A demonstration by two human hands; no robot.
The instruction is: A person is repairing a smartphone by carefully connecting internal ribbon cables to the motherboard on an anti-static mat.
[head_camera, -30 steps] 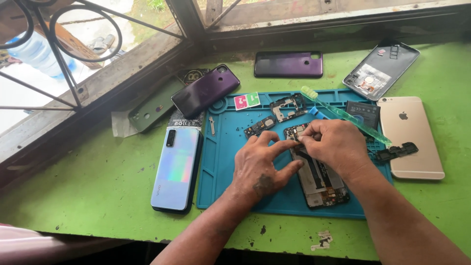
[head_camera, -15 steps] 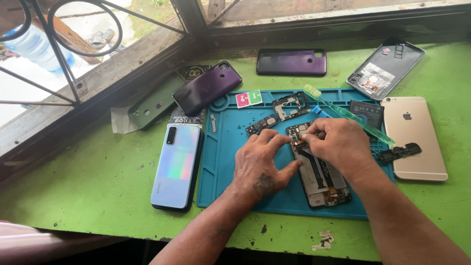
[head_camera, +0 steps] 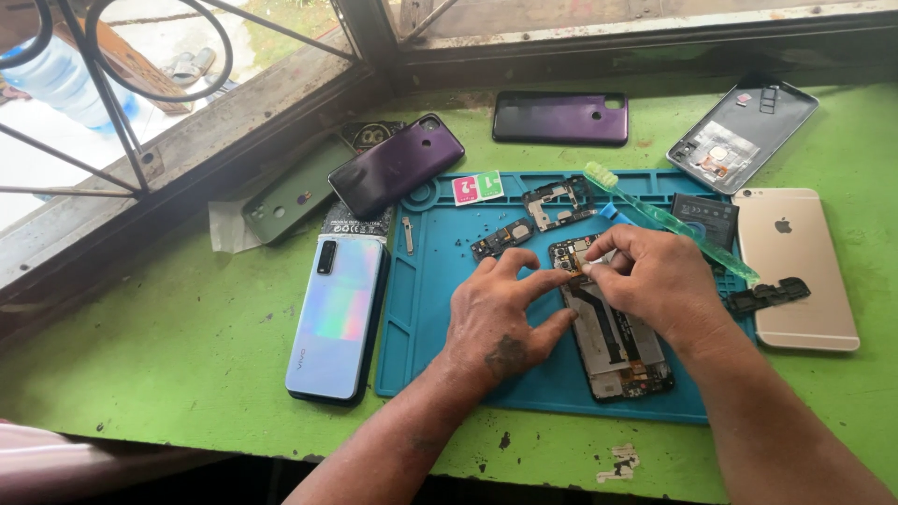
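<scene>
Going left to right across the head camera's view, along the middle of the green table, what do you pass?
Pearly white phone lying face down → left hand → opened phone with its insides bare → right hand → gold phone lying face down.

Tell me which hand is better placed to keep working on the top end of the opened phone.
The right hand: its fingertips pinch right at the opened phone's top end. The left hand lies spread beside it, fingers resting on the frame.
</scene>
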